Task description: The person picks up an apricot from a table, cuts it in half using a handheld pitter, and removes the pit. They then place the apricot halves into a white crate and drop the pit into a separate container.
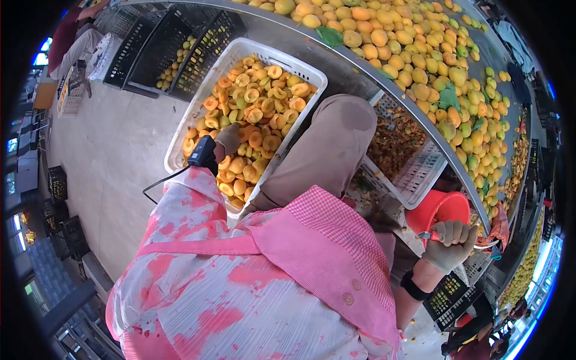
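My left hand [228, 138], in a dull glove, is low over a white crate [245, 45] full of halved apricots [255, 114]. Its fingers point down among the fruit, and I cannot make out whether they grip a piece. Out to the right, my gloved right hand [451, 245] is closed around a small red-handled knife [433, 236] with a short metal end pointing left. That hand is just below a red bucket [454, 208], whose inside is only partly visible.
A metal-edged table [414, 111] heaped with whole apricots [390, 42] curves across the front. Beneath it, another white crate [423, 174] holds brown pits and scraps. Black crates [151, 57] stand at upper left. Other people are at the left and lower right edges.
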The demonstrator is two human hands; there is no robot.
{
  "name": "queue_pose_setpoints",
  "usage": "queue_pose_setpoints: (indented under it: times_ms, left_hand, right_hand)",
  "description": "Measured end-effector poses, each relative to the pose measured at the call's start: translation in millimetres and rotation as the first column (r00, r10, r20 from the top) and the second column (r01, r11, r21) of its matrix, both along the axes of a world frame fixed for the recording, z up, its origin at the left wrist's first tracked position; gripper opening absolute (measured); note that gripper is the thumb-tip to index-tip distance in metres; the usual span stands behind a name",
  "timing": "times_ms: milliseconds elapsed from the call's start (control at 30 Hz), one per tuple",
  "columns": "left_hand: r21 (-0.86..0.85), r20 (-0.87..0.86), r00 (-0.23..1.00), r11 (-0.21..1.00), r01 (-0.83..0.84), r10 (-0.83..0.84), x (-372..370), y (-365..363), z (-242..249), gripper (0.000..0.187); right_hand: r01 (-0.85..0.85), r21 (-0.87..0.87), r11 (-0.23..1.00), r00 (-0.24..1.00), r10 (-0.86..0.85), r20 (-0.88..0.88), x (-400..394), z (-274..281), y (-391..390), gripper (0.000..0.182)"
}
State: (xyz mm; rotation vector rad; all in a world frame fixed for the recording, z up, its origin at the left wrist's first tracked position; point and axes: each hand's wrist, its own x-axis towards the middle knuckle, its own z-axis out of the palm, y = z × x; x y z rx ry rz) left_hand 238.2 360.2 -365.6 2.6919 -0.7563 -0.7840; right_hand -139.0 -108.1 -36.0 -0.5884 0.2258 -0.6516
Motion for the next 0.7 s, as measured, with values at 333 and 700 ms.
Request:
queue_pose_setpoints:
  times_ms: [333,700]
  left_hand:
    - [0.094,-0.173,0.985,0.995,0.040,-0.023,-45,-44,97,0.033]
    - [-0.162,-0.403,0.885,0.934,-0.318,0.232,-8,-90,146,0.022]
  right_hand:
    - [0.103,0.004,0.995,0.994,-0.103,-0.042,-7,-1,12,0.044]
    - [0.339,0.130,0.932,0.935,-0.318,-0.155,-13,9,20,0.046]
